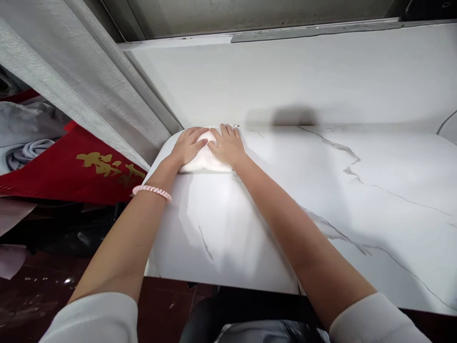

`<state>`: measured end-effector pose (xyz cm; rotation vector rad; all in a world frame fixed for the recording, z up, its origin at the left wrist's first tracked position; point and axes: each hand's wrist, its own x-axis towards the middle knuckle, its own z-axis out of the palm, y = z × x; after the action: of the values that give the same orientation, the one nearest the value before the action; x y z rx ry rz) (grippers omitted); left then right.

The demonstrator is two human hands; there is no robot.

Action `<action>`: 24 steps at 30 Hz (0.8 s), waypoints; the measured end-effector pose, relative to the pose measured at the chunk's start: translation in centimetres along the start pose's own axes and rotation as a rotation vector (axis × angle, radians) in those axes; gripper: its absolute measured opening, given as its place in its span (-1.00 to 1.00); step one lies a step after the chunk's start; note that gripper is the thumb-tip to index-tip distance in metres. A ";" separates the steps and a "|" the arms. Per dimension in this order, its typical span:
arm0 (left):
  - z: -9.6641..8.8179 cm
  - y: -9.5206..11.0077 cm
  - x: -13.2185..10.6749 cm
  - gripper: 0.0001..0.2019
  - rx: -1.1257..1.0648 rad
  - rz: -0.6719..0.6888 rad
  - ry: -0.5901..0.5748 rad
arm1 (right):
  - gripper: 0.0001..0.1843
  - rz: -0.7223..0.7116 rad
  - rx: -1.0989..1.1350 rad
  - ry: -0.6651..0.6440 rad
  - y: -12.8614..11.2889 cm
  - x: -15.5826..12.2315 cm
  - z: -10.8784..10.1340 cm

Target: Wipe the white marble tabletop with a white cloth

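A folded white cloth (205, 161) lies on the white marble-patterned table (221, 228), near its back left corner. My left hand (187, 145) rests flat on the cloth's left side, thumb pointing inward. On the other side, my right hand (227, 145) lies flat over the cloth's right edge, with its fingers stretched toward the wall. Both hands are open and touch the cloth from above, and the two thumbs are close to each other. Parts of the cloth are hidden under the palms. A pink coiled band (152, 192) circles my left wrist.
A pale curtain (89, 62) hangs left of the table. Beyond it are a red cloth with gold characters (96, 162) and a grey rolled fabric (26, 155). A white panel (285, 76) closes off the table's back. A thin dark cable (444, 121) shows at the right.
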<state>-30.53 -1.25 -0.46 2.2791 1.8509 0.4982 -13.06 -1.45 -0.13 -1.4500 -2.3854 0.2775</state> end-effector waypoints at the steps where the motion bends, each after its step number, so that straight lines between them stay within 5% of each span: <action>1: 0.0 -0.4 0.6 -0.47 0.002 0.006 -0.006 | -0.42 0.003 -0.004 0.009 0.1 0.6 0.1; 14: -0.7 -3.5 3.1 -0.44 0.014 0.034 -0.051 | -0.46 0.006 -0.043 0.088 -0.4 3.8 2.0; 19: -1.2 -4.2 1.1 -0.43 0.038 0.017 -0.035 | -0.42 -0.012 -0.041 0.083 -2.2 2.8 2.5; 24: -2.4 -4.8 -3.3 -0.43 0.024 -0.038 -0.029 | -0.38 -0.047 -0.010 0.041 -5.4 -0.2 2.5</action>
<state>-36.36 -3.59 -0.36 2.2496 1.8923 0.4371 -18.35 -4.12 -0.65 -1.3886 -2.3872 0.2223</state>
